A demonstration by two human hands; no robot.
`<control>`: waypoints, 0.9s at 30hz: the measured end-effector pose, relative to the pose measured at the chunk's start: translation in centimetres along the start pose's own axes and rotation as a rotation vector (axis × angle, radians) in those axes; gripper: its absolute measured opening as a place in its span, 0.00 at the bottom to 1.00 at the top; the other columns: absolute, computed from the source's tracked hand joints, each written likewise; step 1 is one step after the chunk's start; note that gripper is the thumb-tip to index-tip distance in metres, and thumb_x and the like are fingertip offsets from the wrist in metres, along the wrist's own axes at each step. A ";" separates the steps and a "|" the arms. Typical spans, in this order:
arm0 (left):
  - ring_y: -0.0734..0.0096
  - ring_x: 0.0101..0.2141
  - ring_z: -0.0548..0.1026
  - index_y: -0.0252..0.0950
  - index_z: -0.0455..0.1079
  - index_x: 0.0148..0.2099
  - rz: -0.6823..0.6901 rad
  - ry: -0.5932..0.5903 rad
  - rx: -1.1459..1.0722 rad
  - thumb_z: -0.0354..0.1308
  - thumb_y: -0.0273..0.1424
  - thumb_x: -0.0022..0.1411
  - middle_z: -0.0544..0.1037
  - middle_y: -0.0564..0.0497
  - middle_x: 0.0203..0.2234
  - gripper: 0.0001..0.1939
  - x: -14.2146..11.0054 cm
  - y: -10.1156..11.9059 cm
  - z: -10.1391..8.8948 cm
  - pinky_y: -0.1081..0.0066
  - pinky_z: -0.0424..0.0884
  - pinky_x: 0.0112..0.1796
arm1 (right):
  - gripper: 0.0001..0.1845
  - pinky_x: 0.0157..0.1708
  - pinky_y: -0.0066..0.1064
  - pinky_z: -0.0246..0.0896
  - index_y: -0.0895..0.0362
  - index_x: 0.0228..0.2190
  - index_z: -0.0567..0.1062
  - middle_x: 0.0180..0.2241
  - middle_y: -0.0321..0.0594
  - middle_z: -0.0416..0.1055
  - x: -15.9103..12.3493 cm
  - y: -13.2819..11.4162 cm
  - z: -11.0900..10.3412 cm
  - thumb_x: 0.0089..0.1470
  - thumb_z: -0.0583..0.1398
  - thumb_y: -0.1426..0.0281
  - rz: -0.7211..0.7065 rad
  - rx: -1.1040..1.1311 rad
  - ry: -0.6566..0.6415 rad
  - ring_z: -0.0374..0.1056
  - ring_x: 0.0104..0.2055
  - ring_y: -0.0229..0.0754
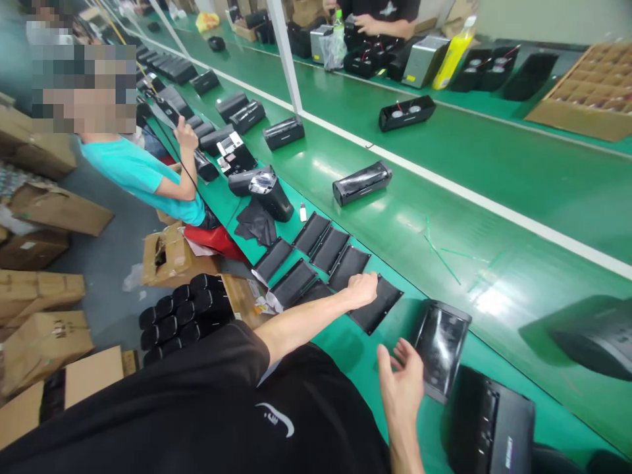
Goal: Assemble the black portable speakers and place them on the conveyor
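My left hand [364, 289] reaches across the green bench, its fingers closed at the upper left corner of a curved black panel [380, 306]. The fingertips are partly hidden. Several similar panels, such as a black panel [349, 267], lie in rows beyond it. My right hand [403, 375] is open, with thumb and fingers apart and nothing between them. It is beside a black speaker housing [441, 349] with a shiny face turned up. Nearer to me on the right stands a larger black speaker housing [494, 421].
A green conveyor belt [444, 224] runs along the bench, carrying a black speaker [363, 183] and others. At left, a co-worker in a turquoise shirt [133, 178] sits at the line. Cardboard boxes [49, 336] and stacked black parts [182, 313] occupy the floor. Another person's hand [368, 25] shows across the belt.
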State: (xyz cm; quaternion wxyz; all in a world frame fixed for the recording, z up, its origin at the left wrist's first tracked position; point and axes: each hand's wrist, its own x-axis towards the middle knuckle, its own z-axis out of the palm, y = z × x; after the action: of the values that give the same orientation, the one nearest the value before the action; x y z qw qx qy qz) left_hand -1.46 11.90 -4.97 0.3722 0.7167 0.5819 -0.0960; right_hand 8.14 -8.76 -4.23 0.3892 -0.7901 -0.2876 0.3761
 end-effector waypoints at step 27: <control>0.70 0.16 0.76 0.38 0.65 0.48 0.115 -0.772 -1.012 0.64 0.47 0.63 0.76 0.55 0.22 0.22 -12.4 -1.8 -5.0 0.77 0.70 0.15 | 0.33 0.26 0.34 0.70 0.52 0.49 0.80 0.38 0.42 0.80 -6.1 -1.7 -9.7 0.43 0.76 0.53 0.436 0.651 -0.098 0.74 0.31 0.47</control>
State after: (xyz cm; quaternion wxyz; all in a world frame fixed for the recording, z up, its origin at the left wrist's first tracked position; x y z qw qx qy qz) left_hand -8.37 5.75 4.84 0.8519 0.3964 0.3397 -0.0406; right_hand 12.49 -16.24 3.50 0.5159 -0.6491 0.0029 0.5589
